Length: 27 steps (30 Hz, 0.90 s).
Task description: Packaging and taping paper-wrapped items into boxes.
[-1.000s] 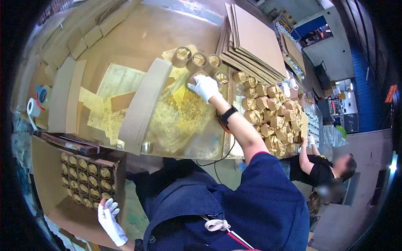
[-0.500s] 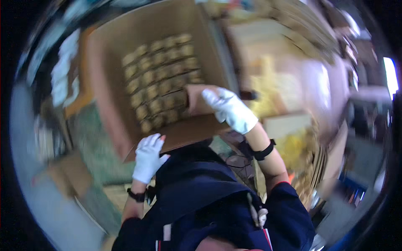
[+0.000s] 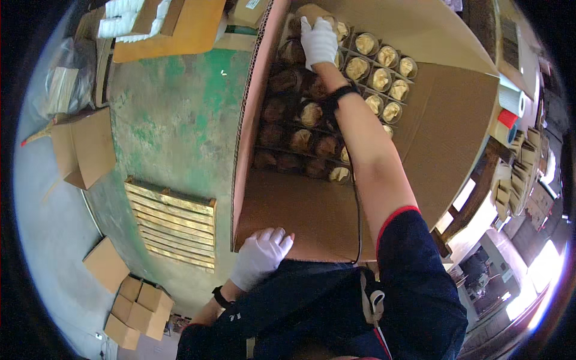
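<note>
A large cardboard box (image 3: 288, 210) stands open before me. Inside, dividers part rows of round brown tubes, several with crumpled cream paper (image 3: 365, 43) showing in their tops. My right hand (image 3: 319, 43), in a white glove, reaches to the far left corner of the box. Its fingers close over a brown cylindrical tube (image 3: 314, 11), partly hidden by the hand. My left hand (image 3: 262, 258), also gloved in white, grips the near wall's top edge towards the left, with its fingers curled over it.
On the green-stained floor to the left lies a slatted wooden pallet (image 3: 174, 225). Smaller cardboard boxes (image 3: 141, 306) sit at the lower left, another open box (image 3: 83, 147) above them. An orange board (image 3: 174, 36) lies at the far left. Rolls (image 3: 512, 99) stand at the right.
My right hand has carried the tube from the box's near right side to its far left corner. My left hand stays at the near edge. The view has turned, bringing the pallet into sight.
</note>
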{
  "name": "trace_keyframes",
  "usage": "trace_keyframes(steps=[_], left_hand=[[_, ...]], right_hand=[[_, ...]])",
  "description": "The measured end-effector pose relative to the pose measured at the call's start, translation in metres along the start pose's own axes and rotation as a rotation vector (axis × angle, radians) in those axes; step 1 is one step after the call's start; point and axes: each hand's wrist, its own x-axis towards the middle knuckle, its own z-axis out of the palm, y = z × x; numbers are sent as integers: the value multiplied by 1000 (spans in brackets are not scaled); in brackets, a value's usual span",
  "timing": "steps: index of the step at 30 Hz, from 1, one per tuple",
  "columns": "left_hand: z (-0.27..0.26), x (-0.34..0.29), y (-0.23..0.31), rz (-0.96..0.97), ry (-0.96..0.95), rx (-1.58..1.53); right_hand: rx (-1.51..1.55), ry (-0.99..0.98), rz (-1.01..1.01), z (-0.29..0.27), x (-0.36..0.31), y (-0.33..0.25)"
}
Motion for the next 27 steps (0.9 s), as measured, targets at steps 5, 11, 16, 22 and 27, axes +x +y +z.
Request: trace_keyframes(steps=[5,11,16,22,27], left_hand=[[-10,14,0,68,25,57],[-5,9,-1,74,-10,14],[-5,3,8,-19,-132,-23],[11,2,8,113,-274,117],[-20,43,111,357,-288,328]], right_hand=[[-442,-590,-118,13,5,12],[80,-796,-244,-83,-83,24],[386,-830,-205,-204,-162,18],[608,-608,-67,-346,-263,26],[597,-404,125,-432,-376,72]])
